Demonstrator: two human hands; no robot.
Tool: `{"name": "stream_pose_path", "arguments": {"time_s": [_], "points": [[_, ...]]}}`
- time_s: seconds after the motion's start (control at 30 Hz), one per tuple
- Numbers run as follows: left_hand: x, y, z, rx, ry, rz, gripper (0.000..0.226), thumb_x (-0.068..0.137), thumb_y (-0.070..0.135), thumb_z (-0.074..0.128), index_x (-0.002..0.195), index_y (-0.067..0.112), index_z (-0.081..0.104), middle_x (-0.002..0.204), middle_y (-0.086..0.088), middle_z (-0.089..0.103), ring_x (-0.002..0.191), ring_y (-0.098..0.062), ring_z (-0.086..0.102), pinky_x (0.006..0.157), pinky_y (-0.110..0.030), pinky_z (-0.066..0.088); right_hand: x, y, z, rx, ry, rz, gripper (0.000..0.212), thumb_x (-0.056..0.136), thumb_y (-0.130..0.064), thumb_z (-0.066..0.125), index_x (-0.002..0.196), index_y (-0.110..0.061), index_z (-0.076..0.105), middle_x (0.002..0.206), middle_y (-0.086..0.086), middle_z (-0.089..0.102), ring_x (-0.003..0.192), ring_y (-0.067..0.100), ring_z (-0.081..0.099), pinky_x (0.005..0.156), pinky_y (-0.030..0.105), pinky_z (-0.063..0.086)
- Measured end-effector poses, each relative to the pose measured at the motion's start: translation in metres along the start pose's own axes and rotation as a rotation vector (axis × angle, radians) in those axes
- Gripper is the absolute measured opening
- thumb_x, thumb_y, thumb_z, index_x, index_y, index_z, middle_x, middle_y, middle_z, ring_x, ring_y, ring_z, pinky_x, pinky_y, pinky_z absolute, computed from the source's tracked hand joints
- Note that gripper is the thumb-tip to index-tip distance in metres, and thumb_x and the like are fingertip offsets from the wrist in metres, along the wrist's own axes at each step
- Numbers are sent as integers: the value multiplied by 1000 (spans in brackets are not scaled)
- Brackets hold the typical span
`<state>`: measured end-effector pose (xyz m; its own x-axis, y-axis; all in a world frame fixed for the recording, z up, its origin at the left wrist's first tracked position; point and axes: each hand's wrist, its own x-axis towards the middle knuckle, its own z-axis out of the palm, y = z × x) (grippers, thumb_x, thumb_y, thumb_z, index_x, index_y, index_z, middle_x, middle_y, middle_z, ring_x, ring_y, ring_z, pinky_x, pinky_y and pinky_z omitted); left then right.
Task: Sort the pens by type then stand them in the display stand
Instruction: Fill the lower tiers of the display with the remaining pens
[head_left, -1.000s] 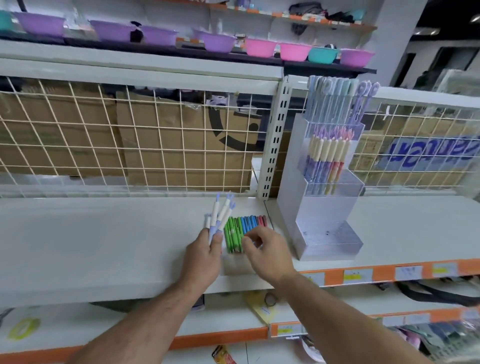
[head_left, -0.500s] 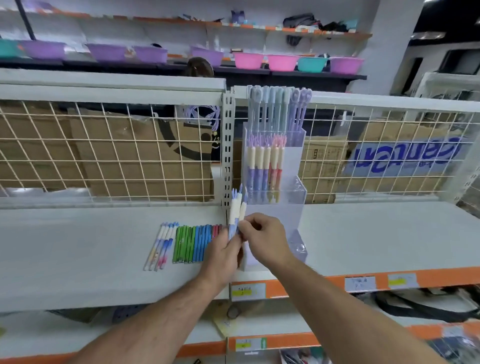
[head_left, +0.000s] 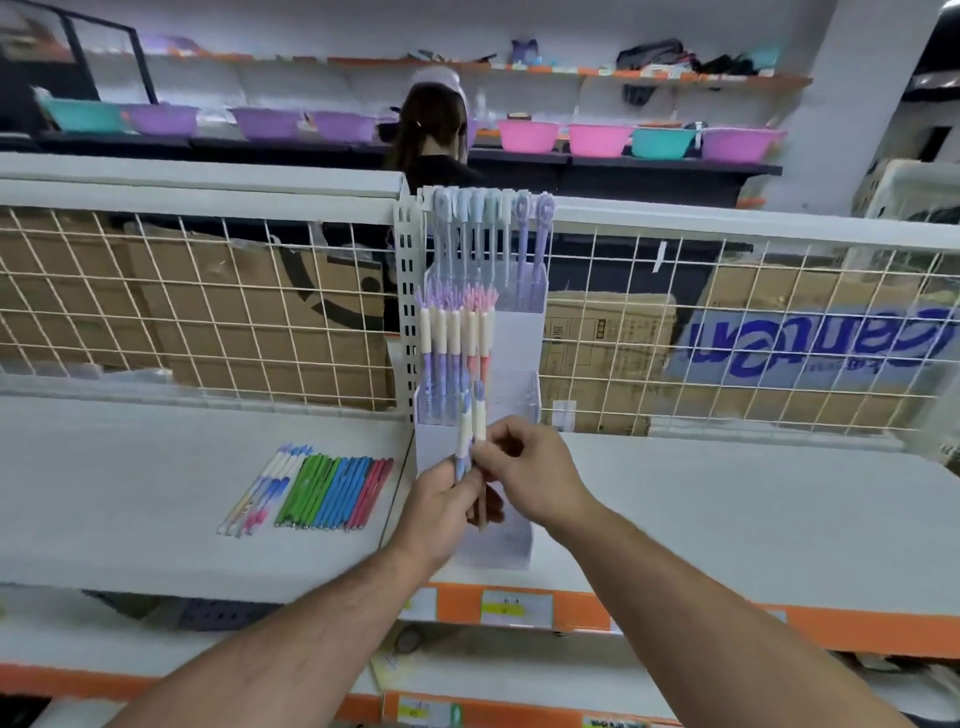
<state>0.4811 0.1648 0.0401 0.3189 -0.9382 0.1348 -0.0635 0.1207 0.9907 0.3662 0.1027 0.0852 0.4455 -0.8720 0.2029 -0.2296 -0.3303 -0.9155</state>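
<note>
Sorting already readable at the far left of the white metal shelf (head_left: 130, 493): slim white pens with pastel print (head_left: 260, 491), then green stick pens (head_left: 304, 488), blue stick pens (head_left: 343, 486) and red stick pens (head_left: 371, 486), laid flat side by side in colour blocks, presumably for lifting out one type at a time.

Further right, left grip (head_left: 441, 501) wrapped round the lower barrels of a small bunch of cream-and-blue pens (head_left: 479, 421), kept upright with caps up to suit the stand's standing rows. Right grip (head_left: 530, 470) pinching one pen of that bunch between thumb and forefinger, seemingly to draw it free.

Held directly in front of the clear tiered acrylic display stand (head_left: 522, 358), just below a middle tier already stocked with cream-barrelled lilac and pink pens (head_left: 454, 338), a likely match for the bunch. Tall pastel pens (head_left: 488, 234) standing in the back tier. Front tier too transparent and too hidden to judge.

Against a second ago: both grips up off the shelf row and across to the stand, bunch drawn together instead of fanned. Against half a second ago: much the same pose, with the rows on the shelf unmoved.
</note>
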Motion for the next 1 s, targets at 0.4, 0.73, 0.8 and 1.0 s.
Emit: {"name": "stream_pose_path", "arguments": {"time_s": [0.4, 0.73, 0.8, 1.0], "points": [[35, -22, -1, -33, 64, -155, 21, 105, 13, 44, 101, 5, 63, 75, -14, 67, 67, -24, 66, 61, -26, 51, 53, -37, -41, -62, 235, -72, 12, 95, -14, 65, 84, -18, 63, 74, 0, 67, 67, 17, 63, 60, 31, 52], [37, -26, -8, 5, 11, -146, 22, 105, 17, 45, 100, 14, 66, 80, -10, 70, 69, -18, 70, 63, -24, 51, 96, -59, -44, -135, 404, -73, 11, 94, -17, 62, 84, -20, 66, 79, -2, 71, 80, 20, 69, 80, 47, 58], [36, -27, -9, -1, 6, -141, 22, 105, 18, 45, 100, 15, 67, 79, -10, 70, 69, -18, 70, 62, -22, 52, 97, -57, -41, -163, 406, -67, 9, 95, -18, 61, 87, -19, 66, 81, -3, 71, 80, 18, 68, 78, 43, 58], [37, -31, -11, 25, -15, -129, 25, 104, 22, 46, 97, 25, 69, 78, -5, 72, 74, -20, 71, 70, -29, 52, 101, -57, -33, -160, 399, -55, 8, 97, -16, 60, 93, -14, 67, 85, 1, 71, 83, 20, 68, 75, 34, 56]]}}
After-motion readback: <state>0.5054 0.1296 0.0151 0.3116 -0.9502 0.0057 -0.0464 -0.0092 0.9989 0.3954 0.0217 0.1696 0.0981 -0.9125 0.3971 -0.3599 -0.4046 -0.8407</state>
